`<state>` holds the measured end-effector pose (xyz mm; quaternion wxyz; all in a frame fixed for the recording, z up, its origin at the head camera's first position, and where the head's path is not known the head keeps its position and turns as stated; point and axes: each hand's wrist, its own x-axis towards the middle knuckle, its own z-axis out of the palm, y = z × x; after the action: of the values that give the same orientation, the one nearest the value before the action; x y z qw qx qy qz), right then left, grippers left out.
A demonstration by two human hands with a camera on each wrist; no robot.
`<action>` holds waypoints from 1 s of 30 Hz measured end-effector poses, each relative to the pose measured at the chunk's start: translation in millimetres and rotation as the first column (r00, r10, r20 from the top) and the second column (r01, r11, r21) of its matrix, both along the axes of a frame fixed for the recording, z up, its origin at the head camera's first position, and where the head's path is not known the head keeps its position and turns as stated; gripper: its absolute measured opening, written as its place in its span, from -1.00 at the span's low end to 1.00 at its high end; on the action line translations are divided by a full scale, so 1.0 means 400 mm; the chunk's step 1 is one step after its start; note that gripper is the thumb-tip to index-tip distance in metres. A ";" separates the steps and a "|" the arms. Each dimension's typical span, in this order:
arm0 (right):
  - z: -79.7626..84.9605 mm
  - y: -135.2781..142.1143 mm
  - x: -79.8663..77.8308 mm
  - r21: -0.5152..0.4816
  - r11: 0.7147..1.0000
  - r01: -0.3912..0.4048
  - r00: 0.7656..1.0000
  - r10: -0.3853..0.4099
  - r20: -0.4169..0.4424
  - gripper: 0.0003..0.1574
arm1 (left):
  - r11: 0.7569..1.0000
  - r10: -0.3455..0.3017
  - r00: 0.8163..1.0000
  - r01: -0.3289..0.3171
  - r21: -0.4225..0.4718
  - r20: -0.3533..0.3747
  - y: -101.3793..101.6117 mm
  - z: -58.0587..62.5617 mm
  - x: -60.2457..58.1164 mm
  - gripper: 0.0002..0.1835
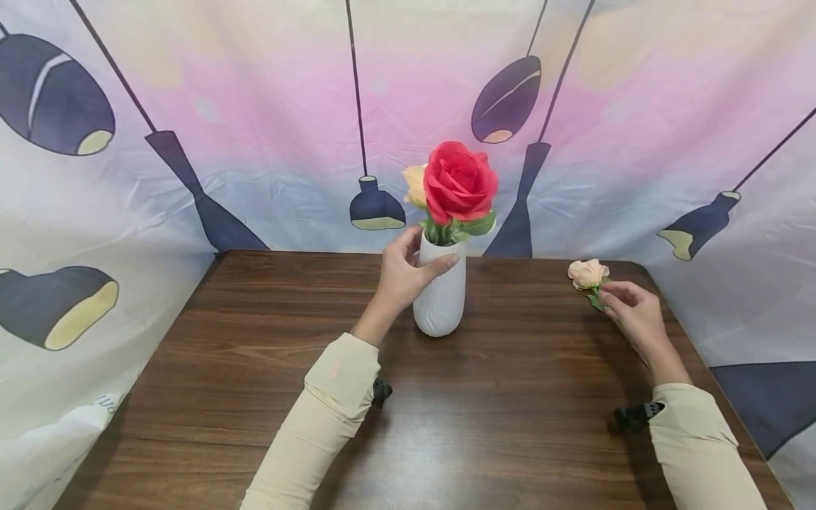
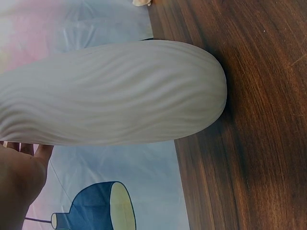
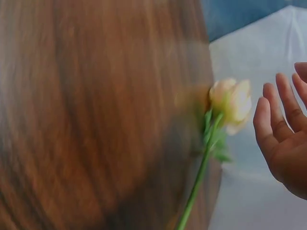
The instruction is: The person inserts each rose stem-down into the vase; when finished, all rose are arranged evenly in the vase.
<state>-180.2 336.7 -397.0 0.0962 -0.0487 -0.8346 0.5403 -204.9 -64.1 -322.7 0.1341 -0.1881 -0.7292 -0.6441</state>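
A white vase (image 1: 441, 297) with wavy grooves stands upright on the table; a red rose (image 1: 460, 183) and a pale yellow flower (image 1: 416, 185) behind it rise from its mouth. My left hand (image 1: 403, 273) grips the vase near its top, thumb across the front. In the left wrist view the vase (image 2: 120, 93) fills the middle, hiding part of that hand (image 2: 24, 172). A cream rose (image 1: 588, 274) with a green stem lies at the table's far right. Close above it is my right hand (image 1: 637, 315). The right wrist view shows that hand (image 3: 288, 139) with loosely extended fingers, apart from the blurred stem (image 3: 199, 175).
The dark wooden table (image 1: 268, 397) reaches back to a printed cloth (image 1: 287, 106) with hanging lamps drawn on it. The cream rose lies close to the table's right edge. Each wrist wears a small black camera.
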 end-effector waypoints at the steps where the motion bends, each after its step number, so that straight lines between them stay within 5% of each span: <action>1: -0.006 0.008 0.000 0.020 1.000 0.020 1.000 -0.020 0.018 -0.89 | 1.000 -0.001 1.000 0.001 0.000 0.001 0.000 0.000 0.000 -0.40; 6: -0.035 0.044 0.009 0.207 0.974 0.088 0.993 -0.102 0.055 -0.51 | 1.000 0.003 1.000 -0.003 -0.007 0.000 0.002 0.001 0.002 -0.39; 12: -0.070 0.077 0.019 0.458 0.884 0.088 0.993 -0.116 0.035 -0.54 | 1.000 0.000 1.000 0.000 -0.010 -0.002 0.003 0.002 0.003 -0.39; 22: -0.085 0.082 0.016 0.598 0.801 -0.005 0.992 -0.071 0.103 -0.55 | 1.000 -0.004 1.000 0.004 -0.012 -0.006 0.001 0.001 0.002 -0.40; 30: -0.075 0.069 0.000 0.628 0.775 -0.065 0.987 -0.043 0.155 -0.56 | 1.000 -0.002 1.000 0.002 -0.010 -0.008 0.000 0.001 0.001 -0.40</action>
<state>-180.4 364.1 -426.9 0.0362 -0.0522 -0.9725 0.2241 -204.6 -64.1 -322.4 0.1354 -0.1918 -0.7317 -0.6399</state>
